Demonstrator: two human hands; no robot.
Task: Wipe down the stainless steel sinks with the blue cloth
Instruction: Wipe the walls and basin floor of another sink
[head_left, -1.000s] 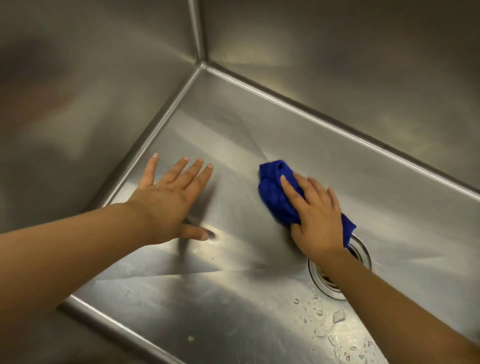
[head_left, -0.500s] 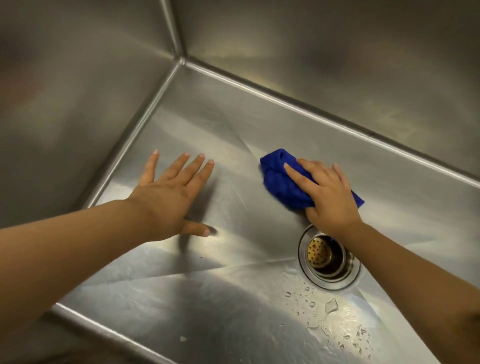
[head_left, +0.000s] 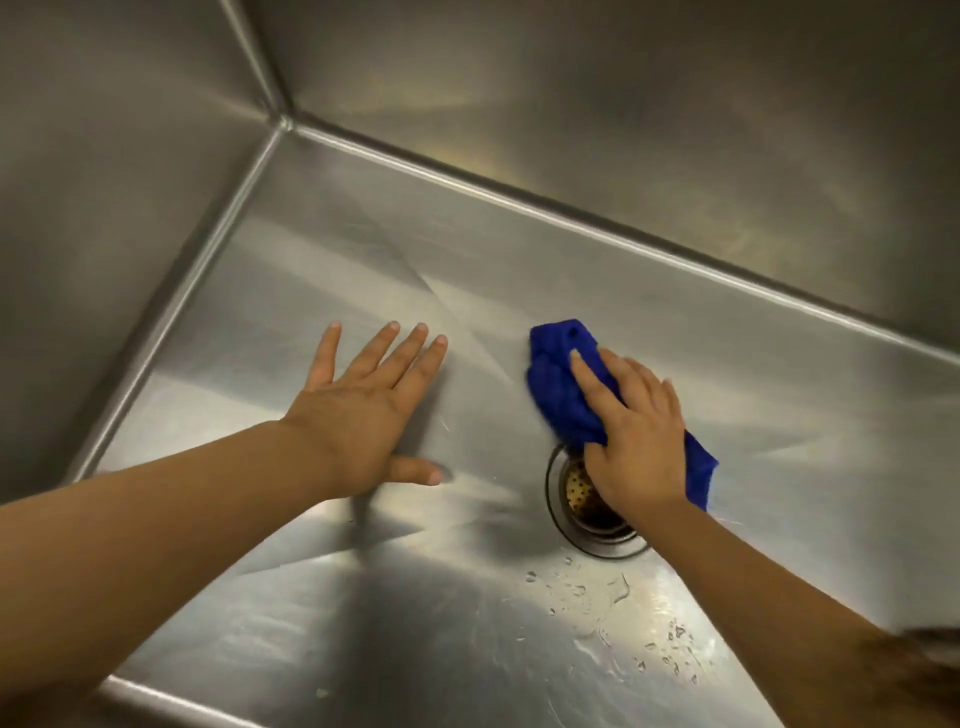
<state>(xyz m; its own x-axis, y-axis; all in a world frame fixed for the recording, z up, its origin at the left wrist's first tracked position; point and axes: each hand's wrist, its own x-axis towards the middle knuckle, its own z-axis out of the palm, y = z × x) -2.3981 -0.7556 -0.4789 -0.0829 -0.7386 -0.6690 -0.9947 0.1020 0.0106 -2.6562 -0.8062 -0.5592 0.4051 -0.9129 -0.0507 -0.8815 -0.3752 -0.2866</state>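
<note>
Nearest me, water droplets (head_left: 615, 592) beaded the stainless steel sink (head_left: 322, 613) floor at the right. Just beyond sat the drain strainer (head_left: 579, 496), partly under my right hand (head_left: 636, 434), whose fairly straight fingers pressed the blue cloth (head_left: 558, 384) onto the floor (bunched, not spread). Left of it, my left hand (head_left: 363, 415) lay flat, fingers splayed wide. Farthest off, the walls met at the corner seam (head_left: 283, 122).

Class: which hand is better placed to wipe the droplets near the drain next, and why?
Probably right hand: it presses the blue cloth beside the drain, nearest the droplets; left hand lies flat, empty.
</note>
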